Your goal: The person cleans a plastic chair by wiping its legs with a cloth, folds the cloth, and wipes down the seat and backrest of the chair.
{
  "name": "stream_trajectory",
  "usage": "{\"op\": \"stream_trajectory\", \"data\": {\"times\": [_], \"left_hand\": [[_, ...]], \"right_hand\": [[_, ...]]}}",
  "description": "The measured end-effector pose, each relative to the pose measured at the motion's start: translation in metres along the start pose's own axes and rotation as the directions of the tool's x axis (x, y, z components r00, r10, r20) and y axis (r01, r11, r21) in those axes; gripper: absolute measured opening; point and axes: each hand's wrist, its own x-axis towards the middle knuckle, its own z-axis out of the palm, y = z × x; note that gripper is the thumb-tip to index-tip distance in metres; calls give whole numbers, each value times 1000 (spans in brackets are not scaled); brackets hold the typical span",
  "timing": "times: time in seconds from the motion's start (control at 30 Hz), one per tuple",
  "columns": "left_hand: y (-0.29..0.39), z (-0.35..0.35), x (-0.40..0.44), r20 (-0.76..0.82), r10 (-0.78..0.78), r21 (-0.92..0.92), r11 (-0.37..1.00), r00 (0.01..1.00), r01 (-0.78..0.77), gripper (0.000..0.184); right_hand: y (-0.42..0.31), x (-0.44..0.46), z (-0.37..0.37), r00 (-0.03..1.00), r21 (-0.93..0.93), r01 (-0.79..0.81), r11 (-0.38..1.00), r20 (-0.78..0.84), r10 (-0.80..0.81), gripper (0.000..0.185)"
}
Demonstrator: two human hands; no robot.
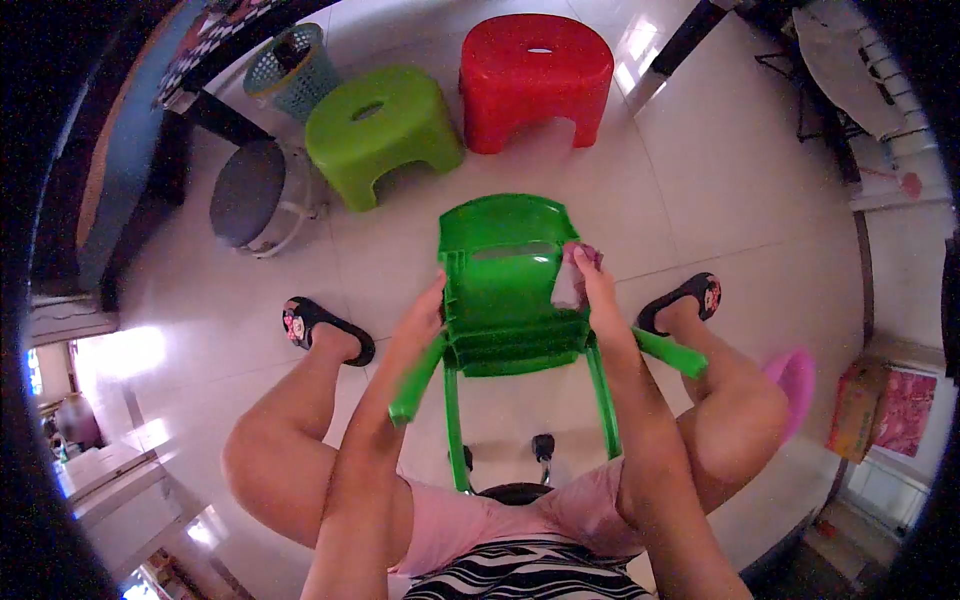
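A green plastic chair is tipped over in front of me between my knees, its legs pointing toward my lap. My left hand grips the left edge of the chair, its fingers partly hidden behind that edge. On the right edge, my right hand is closed on a brownish-pink cloth, pressing it against the green plastic. Two green bars of the chair stick out sideways near my forearms.
Beyond the chair stand a red stool, a lime green stool, a grey round stool and a teal basket. A pink rounded object is beside my right knee, near a cardboard box.
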Motion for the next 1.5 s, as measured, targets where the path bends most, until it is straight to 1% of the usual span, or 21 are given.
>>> {"op": "stream_trajectory", "data": {"times": [0.03,0.13,0.23,0.27,0.33,0.43,0.53,0.63,0.73,0.83,0.93,1.03,1.13,1.17,1.27,1.3,1.37,1.47,1.5], "left_hand": [[5,11,-9,-21,19,35,999,1000,-19,51],[29,46,-41,-212,-16,141,989,977,47,62],[36,38,-36,-232,119,170,982,965,-80,70],[38,35,-38,-233,136,180,979,963,-95,68],[62,63,-77,-238,175,203,971,955,-127,65],[87,119,-141,-204,281,147,956,938,-255,60],[103,133,-173,-141,389,257,902,910,-346,60],[113,143,-192,-213,414,170,908,885,-383,61],[119,154,-227,-183,410,205,905,894,-373,57],[109,154,-247,-214,383,198,918,899,-344,56],[93,168,-273,-213,351,220,927,912,-305,54],[65,168,-283,-148,260,115,963,954,-245,55],[38,163,-295,-239,222,166,968,945,-186,55],[30,163,-297,-255,216,137,973,942,-186,54],[12,146,-287,-221,233,201,961,947,-189,55],[9,144,-284,-222,235,196,961,946,-193,55],[5,142,-283,-229,242,187,962,943,-201,55],[9,154,-300,-232,256,211,955,938,-208,49],[7,151,-299,-228,263,209,954,937,-216,49]], "right_hand": [[-5,-5,-1,1000,58,5,998,-4,-5,55],[-27,-18,-5,997,137,-55,989,54,48,59],[-50,-42,-4,999,160,24,987,33,-30,57],[-61,-50,-2,994,198,81,977,60,-95,56],[-84,-71,3,968,280,188,941,112,-226,53],[-112,-89,-4,947,286,224,932,161,-277,51],[-142,-128,-12,944,338,186,922,200,-264,50],[-162,-163,-19,944,287,226,931,171,-282,45],[-170,-195,-35,898,211,363,907,182,-402,46],[-173,-239,-53,925,221,278,935,199,-322,47],[-160,-265,-66,940,242,252,937,170,-297,48],[-127,-270,-79,972,69,234,970,-23,-233,48],[-97,-289,-85,950,261,271,927,81,-300,50],[-85,-289,-87,952,272,264,925,80,-295,51],[-64,-294,-89,956,292,287,912,-22,-293,49],[-63,-299,-90,963,317,262,911,-31,-266,49],[-66,-313,-91,977,369,210,906,-41,-210,47],[-65,-325,-98,980,360,186,914,-4,-198,48],[-65,-325,-101,980,342,178,923,22,-197,48]]}}
